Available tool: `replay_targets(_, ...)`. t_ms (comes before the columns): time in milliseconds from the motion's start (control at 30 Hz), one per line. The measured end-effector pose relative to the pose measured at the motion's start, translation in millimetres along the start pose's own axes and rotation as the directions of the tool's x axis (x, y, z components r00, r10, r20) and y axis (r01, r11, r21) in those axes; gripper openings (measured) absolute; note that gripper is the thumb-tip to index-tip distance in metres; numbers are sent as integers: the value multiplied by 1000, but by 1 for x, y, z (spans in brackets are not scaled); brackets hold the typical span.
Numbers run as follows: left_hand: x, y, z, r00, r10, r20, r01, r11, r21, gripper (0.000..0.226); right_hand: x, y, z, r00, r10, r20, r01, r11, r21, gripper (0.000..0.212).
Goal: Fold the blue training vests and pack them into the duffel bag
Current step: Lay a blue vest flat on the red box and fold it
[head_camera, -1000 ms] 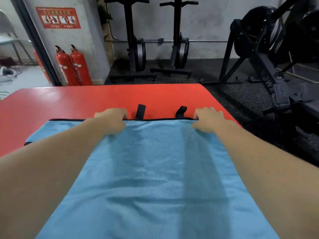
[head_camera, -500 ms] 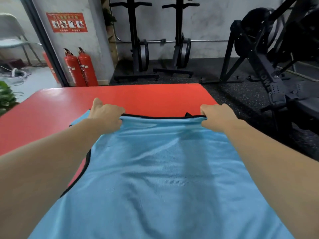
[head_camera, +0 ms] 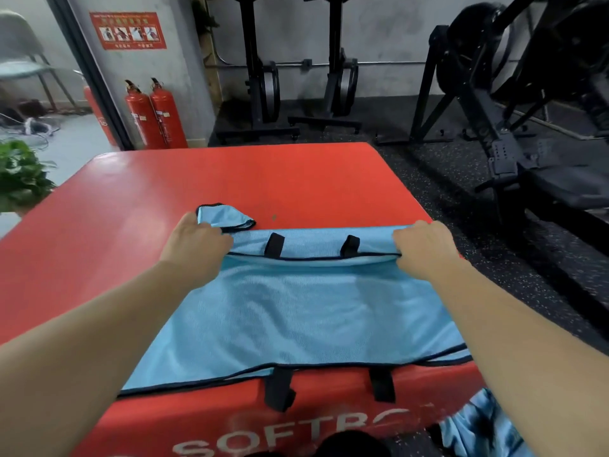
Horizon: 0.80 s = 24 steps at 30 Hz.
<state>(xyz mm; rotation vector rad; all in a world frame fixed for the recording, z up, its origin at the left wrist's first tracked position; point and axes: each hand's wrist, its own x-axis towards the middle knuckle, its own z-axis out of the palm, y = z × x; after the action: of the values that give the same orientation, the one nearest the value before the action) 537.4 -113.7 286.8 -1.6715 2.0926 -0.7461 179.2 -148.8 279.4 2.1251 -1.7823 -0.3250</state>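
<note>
A light blue training vest (head_camera: 306, 311) with black trim and black straps lies spread on the red soft box (head_camera: 131, 232). Its far edge is lifted and folded over toward me. My left hand (head_camera: 194, 245) grips the folded edge at its left corner, where a loose flap sticks out beyond the hand. My right hand (head_camera: 421, 247) grips the same edge at its right corner. Two black straps show on the folded part and two more hang over the box's near edge. The duffel bag is not in view.
More blue fabric (head_camera: 478, 427) lies on the floor at the lower right. Two red fire extinguishers (head_camera: 155, 117) stand by the wall, with a potted plant (head_camera: 19, 176) at left. Black gym machines (head_camera: 514, 127) stand to the right and behind.
Both hands have pulled the vest's far edge toward me, folding it back over itself. The view has tilted down, showing the box's near edge and lettering.
</note>
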Motion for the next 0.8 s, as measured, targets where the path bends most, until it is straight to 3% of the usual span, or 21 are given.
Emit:
replay_targets(133, -32, -3, -11, 954, 60, -293, -91, 991, -93, 21, -35, 12, -6, 996, 62, -59, -60, 998, 27, 20)
replay_targets(200, -59, 10, -4, 984, 106, -146, -116, 991, -61, 12, -60, 7, 1, 998, 59, 24, -60, 997, 47, 19)
replay_targets(267, -78, 25, 1, 994, 104, 13, -104, 994, -38, 21, -81, -1, 12, 996, 44, 79, -48, 997, 54, 22)
replay_targets(400, -87, 27, -8, 999, 48, 8, -48, 998, -45, 23, -94, 5, 7, 997, 76, 11, -77, 996, 36, 21)
replay_targets(500, -92, 19, -15, 992, -1, -126, -7, 998, -65, 10, -101, 13, -1, 989, 137, -56, -134, 990, 54, 22)
replay_targets(567, -105, 21, -14, 996, 1, -91, -7, 998, -60, 8, -114, 11, 2, 988, 157, 0, -156, 986, 58, 24)
replay_targets(667, -125, 39, -7, 996, 33, 80, -32, 999, -15, 14, -133, 1, 14, 983, 141, 122, -148, 987, 56, 25)
replay_targets(800, -131, 39, -17, 994, -81, 75, 86, 994, -68, 14, -141, 3, 11, 977, 188, 96, -199, 973, 117, 19)
